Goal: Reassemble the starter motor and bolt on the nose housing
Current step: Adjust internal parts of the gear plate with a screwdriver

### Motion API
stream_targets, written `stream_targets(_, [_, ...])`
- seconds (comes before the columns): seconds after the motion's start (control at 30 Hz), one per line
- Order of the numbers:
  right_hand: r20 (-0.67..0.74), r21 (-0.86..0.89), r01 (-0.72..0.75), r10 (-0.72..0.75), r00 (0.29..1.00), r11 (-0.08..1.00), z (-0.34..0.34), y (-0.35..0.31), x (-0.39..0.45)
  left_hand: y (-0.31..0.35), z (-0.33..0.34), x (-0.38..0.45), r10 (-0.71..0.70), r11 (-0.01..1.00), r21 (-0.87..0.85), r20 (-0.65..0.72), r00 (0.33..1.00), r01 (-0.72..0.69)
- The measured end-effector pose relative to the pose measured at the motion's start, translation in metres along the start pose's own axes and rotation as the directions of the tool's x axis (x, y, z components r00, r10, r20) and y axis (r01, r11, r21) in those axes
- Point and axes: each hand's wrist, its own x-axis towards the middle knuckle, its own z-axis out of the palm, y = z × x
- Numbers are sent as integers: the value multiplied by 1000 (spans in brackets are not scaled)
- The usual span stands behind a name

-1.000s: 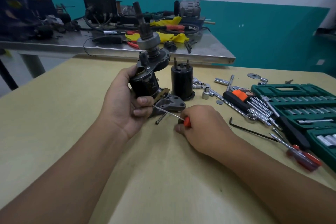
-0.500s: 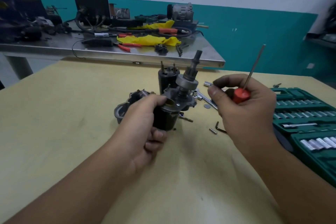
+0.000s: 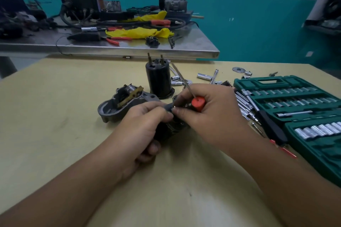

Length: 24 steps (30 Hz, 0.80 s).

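Centrally, on the yellow table (image 3: 55,116), the dark starter motor body (image 3: 169,131) is gripped by the left hand (image 3: 142,125), whose fingers are curled round it from the left and below; most of the body is hidden behind both hands. The right hand (image 3: 208,114) is closed on a small screwdriver (image 3: 198,103) with a red handle, the thin metal shaft being pointed up and away toward the far edge of the table, while its thumb and forefinger are brought against the top of the motor just beside the left thumb. What is pinched there is perhaps a small fastener, but it cannot be made out. The grey nose housing (image 3: 114,108) is laid on the table just left of the hands, open side up, with a brass-coloured lever seen inside it. A black solenoid cylinder (image 3: 159,83) is stood upright behind the hands, two studs being shown at its top. To the right, a green socket set case (image 3: 295,94) is lain open, with loose sockets and extension bars (image 3: 243,105) scattered between it and the hands. A steel workbench (image 3: 166,49) cluttered with yellow cloth, pliers and cables is seen beyond.
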Motion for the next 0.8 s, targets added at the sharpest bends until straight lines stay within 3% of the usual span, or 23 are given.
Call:
stream_targets(0.1, [10, 9, -60, 60, 998, 998, 2, 0, 0, 1, -1, 0, -3, 1000, 7, 14, 1000, 3])
stream_targets(0.43, [125, -99, -36, 48, 991, 994, -6, -8, 4, 5, -9, -2, 20, 994, 101, 184, 983, -40])
stream_targets(0.63, [248, -162, -134, 172, 953, 978, -8, -12, 6, 6, -11, 0, 5, 992, 121, 188, 982, -28])
stream_targets(0.8, [250, -61, -228, 236, 939, 972, -7, -16, 6, 10, -13, 0, -7, 990, 139, 236, 972, -27])
